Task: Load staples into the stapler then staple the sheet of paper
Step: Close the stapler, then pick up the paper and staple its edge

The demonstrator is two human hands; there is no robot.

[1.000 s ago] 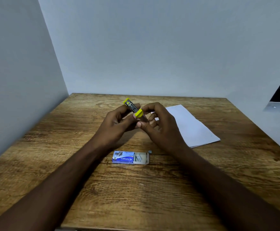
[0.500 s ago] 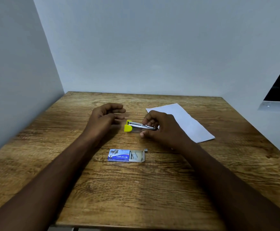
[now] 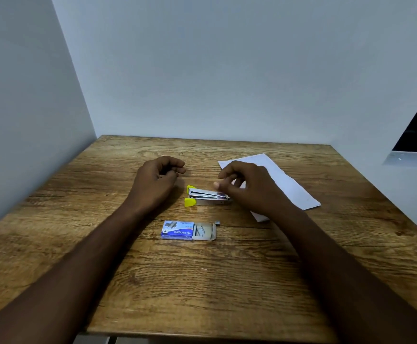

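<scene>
A small metal stapler with yellow ends [image 3: 206, 196] lies on its side on the wooden table [image 3: 202, 281], between my two hands. My right hand [image 3: 252, 187] hovers just right of it with curled fingers apart, holding nothing. My left hand [image 3: 156, 181] rests on the table to the stapler's left, loosely curled and empty. A blue staple box [image 3: 177, 230] lies nearer to me, its tray slid out to the right with staple strips [image 3: 200, 230] showing. A white sheet of paper [image 3: 284, 181] lies at the right, partly under my right hand.
A tiny loose strip of staples [image 3: 217, 222] sits beside the open tray. White walls close off the table at the back and left. A dark opening with a ledge [image 3: 411, 155] is at the far right.
Both hands held the stapler up in the air; the left let go, the right lowered it onto the table and has now released it.
</scene>
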